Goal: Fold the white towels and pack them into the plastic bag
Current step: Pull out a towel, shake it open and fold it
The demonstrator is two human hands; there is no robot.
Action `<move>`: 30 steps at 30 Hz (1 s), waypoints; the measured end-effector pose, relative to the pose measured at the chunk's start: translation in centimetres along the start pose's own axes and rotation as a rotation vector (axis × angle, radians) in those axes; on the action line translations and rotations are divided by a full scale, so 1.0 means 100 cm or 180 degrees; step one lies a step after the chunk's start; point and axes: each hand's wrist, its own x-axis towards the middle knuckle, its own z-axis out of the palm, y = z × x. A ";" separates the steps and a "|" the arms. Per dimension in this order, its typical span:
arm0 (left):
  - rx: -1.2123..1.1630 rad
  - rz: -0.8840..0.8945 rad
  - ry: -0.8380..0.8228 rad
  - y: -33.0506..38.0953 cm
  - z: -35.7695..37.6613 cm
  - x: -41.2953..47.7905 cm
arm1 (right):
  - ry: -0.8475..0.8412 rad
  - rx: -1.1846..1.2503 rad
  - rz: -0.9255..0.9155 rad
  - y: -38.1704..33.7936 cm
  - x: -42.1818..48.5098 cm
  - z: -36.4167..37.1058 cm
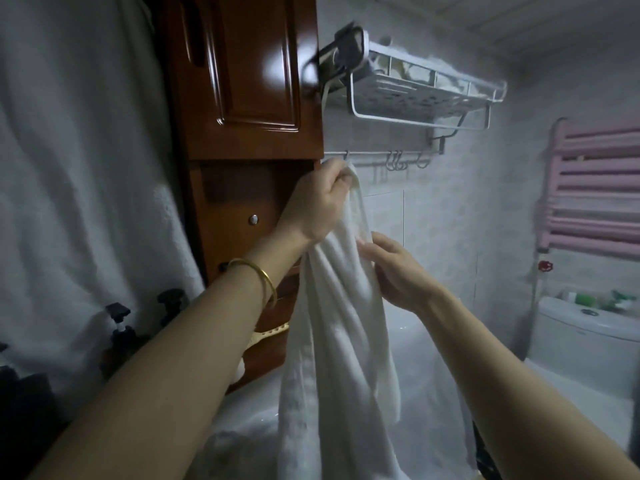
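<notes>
White towel [332, 341] hangs lengthwise in front of the person, top end just below the hook rail [381, 156]. Left hand [317, 202] — gold bangle [258, 273] on the wrist — has its fingers clenched round the bunched top corner. Right hand [394, 271] sits lower, at the towel's right edge, thumb in front, fingers grasping the cloth. Wooden cabinet [242, 81] stands to the left; white wire shelf [426, 91] above the rail.

The wall rack [398, 93] holds pale bundled items [414, 71].
</notes>
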 end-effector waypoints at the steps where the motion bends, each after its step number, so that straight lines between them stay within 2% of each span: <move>1: 0.0120 0.0204 0.0015 0.003 -0.004 0.002 | -0.0089 0.0036 0.0124 0.001 0.000 0.001; 4: 0.0418 0.0605 0.0227 0.008 -0.016 0.006 | -0.0204 -0.0199 0.0604 0.011 -0.003 -0.005; 8: 0.0512 0.0829 0.0656 0.007 -0.032 0.008 | -0.0324 -0.0299 0.1355 0.044 -0.014 -0.016; 11: 0.0643 0.0737 0.1052 0.002 -0.040 0.004 | -0.0209 -0.0445 0.1892 0.072 -0.021 -0.028; 13: 0.0591 0.0500 0.1371 -0.004 -0.045 0.000 | 0.0137 -0.0636 0.2091 0.087 -0.026 -0.037; 16: 0.0464 0.0298 0.1822 -0.013 -0.055 -0.007 | 0.0950 -0.0993 0.1990 0.100 -0.034 -0.053; 19: 0.0233 -0.0036 0.2029 -0.023 -0.059 -0.019 | 0.1708 -0.1423 0.1655 0.103 -0.034 -0.066; 22: -0.1083 -0.0827 0.2048 -0.027 -0.056 -0.026 | 0.2213 -0.1613 0.1102 0.104 -0.028 -0.064; 24: -0.2063 -0.1453 0.1811 -0.025 -0.055 -0.032 | 0.2475 -0.1762 0.0757 0.102 -0.025 -0.056; 26: -0.2347 -0.1869 0.0971 -0.025 -0.052 -0.042 | 0.2596 -0.2072 0.0460 0.097 -0.023 -0.046; 28: -0.1803 -0.2101 -0.0096 -0.024 -0.042 -0.054 | 0.2510 -0.2469 0.0074 0.090 -0.021 -0.035; 30: -0.0644 -0.2025 -0.0797 -0.022 -0.025 -0.065 | 0.2304 -0.2834 -0.0335 0.081 -0.023 -0.021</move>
